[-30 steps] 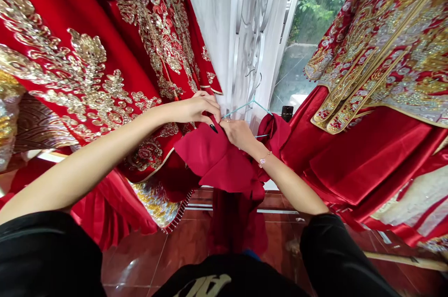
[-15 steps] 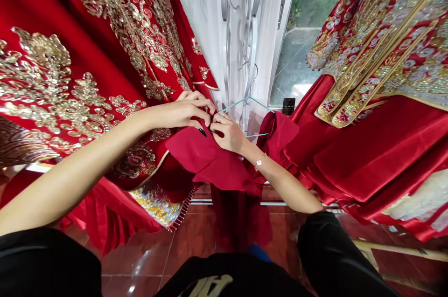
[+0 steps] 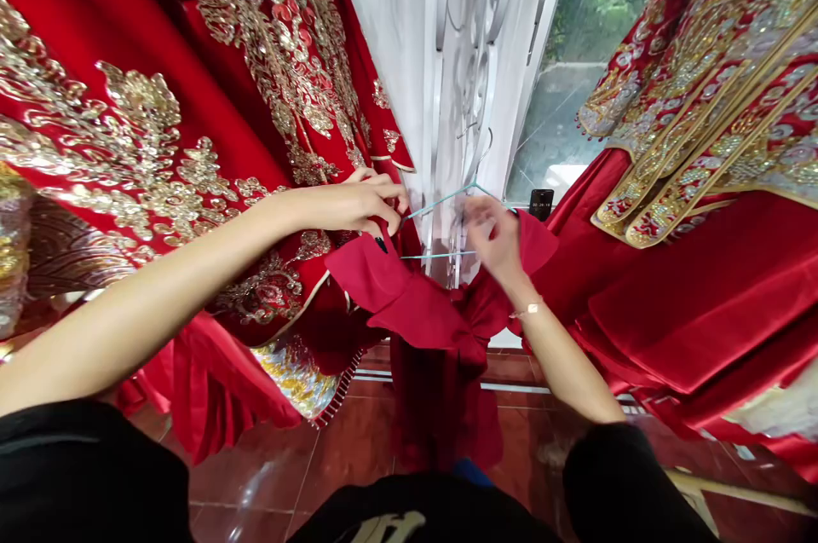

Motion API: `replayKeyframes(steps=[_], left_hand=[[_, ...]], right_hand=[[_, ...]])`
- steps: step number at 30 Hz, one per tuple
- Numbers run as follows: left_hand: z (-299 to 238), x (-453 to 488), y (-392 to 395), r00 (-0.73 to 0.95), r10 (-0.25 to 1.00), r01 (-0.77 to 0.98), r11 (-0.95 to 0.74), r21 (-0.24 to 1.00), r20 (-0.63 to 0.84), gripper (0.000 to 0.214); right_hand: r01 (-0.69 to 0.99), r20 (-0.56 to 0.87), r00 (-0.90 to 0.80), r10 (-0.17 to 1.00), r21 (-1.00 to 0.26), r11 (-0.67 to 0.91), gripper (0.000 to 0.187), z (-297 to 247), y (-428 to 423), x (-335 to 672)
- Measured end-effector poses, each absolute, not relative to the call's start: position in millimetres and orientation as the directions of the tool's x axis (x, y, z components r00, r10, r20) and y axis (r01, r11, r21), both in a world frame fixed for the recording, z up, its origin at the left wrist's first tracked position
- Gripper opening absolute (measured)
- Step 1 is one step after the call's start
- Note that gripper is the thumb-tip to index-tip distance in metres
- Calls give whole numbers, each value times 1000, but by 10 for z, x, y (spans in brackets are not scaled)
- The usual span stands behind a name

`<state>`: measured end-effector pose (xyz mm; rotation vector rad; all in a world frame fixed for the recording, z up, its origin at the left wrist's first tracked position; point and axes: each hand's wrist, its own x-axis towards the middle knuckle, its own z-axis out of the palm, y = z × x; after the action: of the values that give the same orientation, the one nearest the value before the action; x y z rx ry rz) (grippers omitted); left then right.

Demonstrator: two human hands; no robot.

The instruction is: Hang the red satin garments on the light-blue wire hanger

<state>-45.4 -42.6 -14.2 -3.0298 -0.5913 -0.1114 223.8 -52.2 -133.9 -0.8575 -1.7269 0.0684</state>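
Note:
A plain dark red garment (image 3: 422, 313) hangs from a thin teal wire hanger (image 3: 447, 198) in front of a white panel. My left hand (image 3: 358, 202) is closed, pinching the garment's left top corner against the left end of the hanger. My right hand (image 3: 492, 236) is in the middle of the hanger, near its right side, blurred by motion; its fingers cannot be made out. A thin bracelet sits on the right wrist.
Red robes with gold embroidery hang at the left (image 3: 159, 142) and at the right (image 3: 703, 117). A window (image 3: 575, 57) shows greenery behind. A small black device (image 3: 540, 204) stands on the sill. Glossy red-brown floor tiles (image 3: 287, 466) lie below.
My right hand has left the garment's left corner and moved right along the hanger. My left hand keeps its pinch at the left end.

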Motion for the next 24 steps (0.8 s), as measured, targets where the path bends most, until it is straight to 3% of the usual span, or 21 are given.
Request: replayKeyframes(steps=[1, 3, 6, 8, 12, 16, 18, 20, 24], left_hand=[[-90, -409, -397, 929, 364, 367, -929, -47, 66, 15], [33, -276, -323, 938, 345, 347, -935, -76, 48, 11], [222, 3, -205, 946, 317, 322, -939, -116, 63, 13], [302, 170, -159, 946, 298, 313, -941, -130, 123, 13], [156, 219, -265, 915, 296, 354, -915, -192, 275, 22], [-453, -53, -572, 822, 474, 559, -780, -281, 317, 40], [-759, -180, -668, 735, 576, 666, -714, -218, 359, 54], [-948, -237, -682, 646, 631, 738, -660, -140, 430, 61], [-989, -108, -588, 520, 606, 796, -599, -85, 602, 57]], right_hand=[[563, 839, 113, 532, -495, 662, 31, -1293, -432, 2376], [616, 794, 206, 572, -560, 555, 36, -1218, -239, 2562], [598, 629, 6, 778, -625, 501, 49, -1213, -54, 2594], [597, 560, -55, 827, -645, 476, 55, -1254, -53, 2525], [570, 605, -13, 796, -650, 503, 40, -1277, -231, 2564], [511, 741, 162, 652, -628, 587, 30, -1306, -384, 3105], [580, 757, 329, 565, -634, 512, 26, -1395, -434, 3420], [675, 735, 400, 548, -640, 366, 25, -1516, -495, 3621], [842, 655, 353, 669, -534, 79, 40, -1679, -666, 3601]])
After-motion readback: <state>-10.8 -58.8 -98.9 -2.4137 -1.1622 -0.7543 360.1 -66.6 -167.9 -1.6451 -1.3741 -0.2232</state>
